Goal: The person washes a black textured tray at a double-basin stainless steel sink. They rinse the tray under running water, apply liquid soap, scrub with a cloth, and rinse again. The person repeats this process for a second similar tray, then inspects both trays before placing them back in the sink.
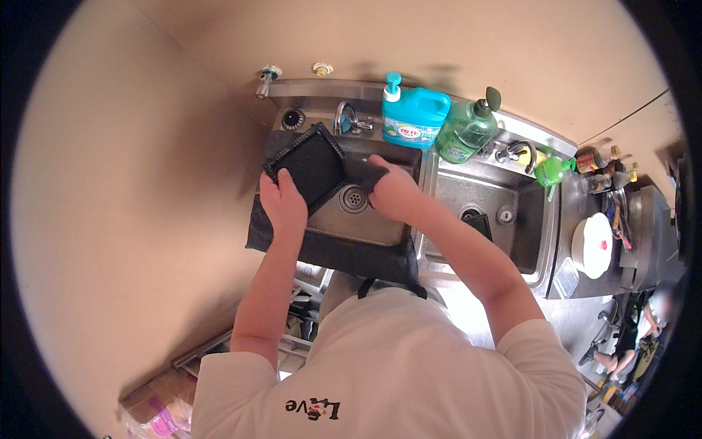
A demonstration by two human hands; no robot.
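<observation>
My left hand [285, 203] grips the near left edge of a black rectangular tray [307, 167] with a ridged, woven-looking rim. The tray is tilted over the left sink basin [365, 225], its inner side partly showing. My right hand [396, 193] is closed round a dark cloth or pad [363, 177], too dark to tell which. That dark piece lies beside the tray's right edge; whether they touch I cannot tell. Below the hands shows the round drain [355, 198] of the basin. A dark cloth [329, 253] hangs over the sink's front edge.
Behind the basins stand a chrome faucet [344, 117], a blue pump jug [415, 117] and a green pump bottle [463, 132]. Black items [479, 224] lie in the right basin [457, 189]. A white round container [592, 245] sits on the right counter. Another person [643, 329] is far right.
</observation>
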